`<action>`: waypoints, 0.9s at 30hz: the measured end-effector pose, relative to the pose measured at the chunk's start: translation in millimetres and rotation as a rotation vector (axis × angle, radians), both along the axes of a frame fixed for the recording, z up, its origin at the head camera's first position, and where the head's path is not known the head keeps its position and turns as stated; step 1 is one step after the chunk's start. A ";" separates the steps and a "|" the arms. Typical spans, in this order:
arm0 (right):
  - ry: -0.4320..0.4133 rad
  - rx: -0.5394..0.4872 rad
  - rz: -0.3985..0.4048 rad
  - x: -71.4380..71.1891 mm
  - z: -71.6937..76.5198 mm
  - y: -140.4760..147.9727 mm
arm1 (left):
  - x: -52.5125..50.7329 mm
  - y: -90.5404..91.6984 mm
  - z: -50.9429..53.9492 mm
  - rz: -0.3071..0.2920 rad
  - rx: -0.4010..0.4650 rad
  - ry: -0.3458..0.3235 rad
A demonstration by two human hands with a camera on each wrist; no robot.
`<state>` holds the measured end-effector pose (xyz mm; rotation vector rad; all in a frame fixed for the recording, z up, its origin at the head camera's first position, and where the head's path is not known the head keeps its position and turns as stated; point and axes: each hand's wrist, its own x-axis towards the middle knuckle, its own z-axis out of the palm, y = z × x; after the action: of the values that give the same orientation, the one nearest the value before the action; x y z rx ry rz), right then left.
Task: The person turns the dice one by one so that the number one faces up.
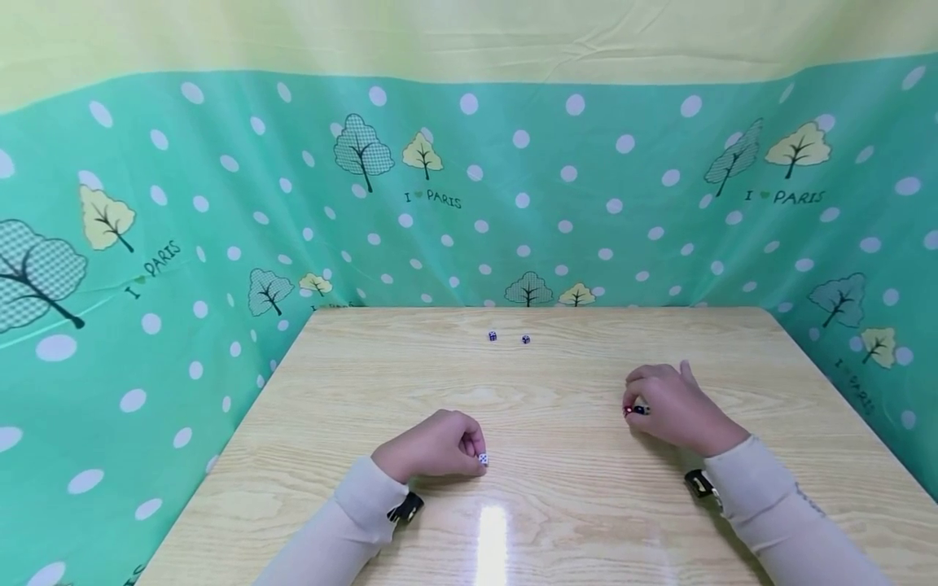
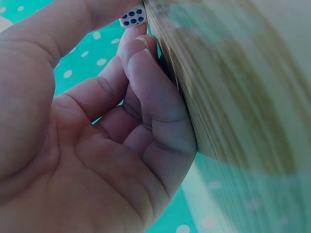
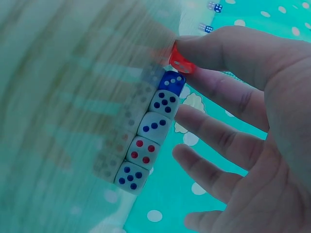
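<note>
On the near middle of the table, my left hand (image 1: 440,446) pinches a white die (image 1: 484,460) between thumb and forefinger. Dark blue pips show on that white die (image 2: 132,17) in the left wrist view, where the other fingers curl inward. My right hand (image 1: 670,407), over to the right, pinches a red die (image 3: 181,59) between thumb and forefinger. The red die is at the end of a straight row, beside a blue die (image 3: 172,82). Several white dice, one with red pips (image 3: 142,150), continue the row. The head view mostly hides this row behind the right hand.
Two more dice, a left one (image 1: 493,335) and a right one (image 1: 526,339), lie apart near the back of the wooden table (image 1: 410,358). A green dotted curtain (image 1: 440,244) hangs behind and along both sides.
</note>
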<state>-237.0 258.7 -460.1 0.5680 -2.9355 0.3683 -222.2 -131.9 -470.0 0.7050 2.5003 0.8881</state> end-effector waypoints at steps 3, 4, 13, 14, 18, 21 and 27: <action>-0.002 0.002 -0.002 0.0 -0.2 1.1 | 0.2 0.0 -0.2 -0.002 0.000 0.002; -0.003 0.001 -0.002 -0.1 -0.3 1.5 | 0.2 0.1 -0.2 -0.002 0.001 0.003; -0.023 0.001 -0.009 -1.7 0.9 4.2 | -0.5 0.1 -0.2 -0.005 0.005 0.007; -0.024 0.001 -0.010 -1.9 1.2 4.6 | -0.4 0.1 -0.1 -0.005 0.005 0.007; -0.035 -0.005 -0.014 -2.9 2.1 5.8 | -0.7 0.1 0.4 -0.003 0.001 0.010; -0.044 -0.009 -0.016 -3.4 1.7 6.7 | -0.7 0.4 1.1 -0.003 -0.002 0.009; -0.052 -0.013 -0.017 -3.0 0.5 8.4 | -0.3 1.1 1.8 -0.004 0.000 0.005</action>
<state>-239.9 267.2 -459.6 0.5390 -2.9833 0.4054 -222.5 -130.8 -468.2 0.7131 2.5024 0.8856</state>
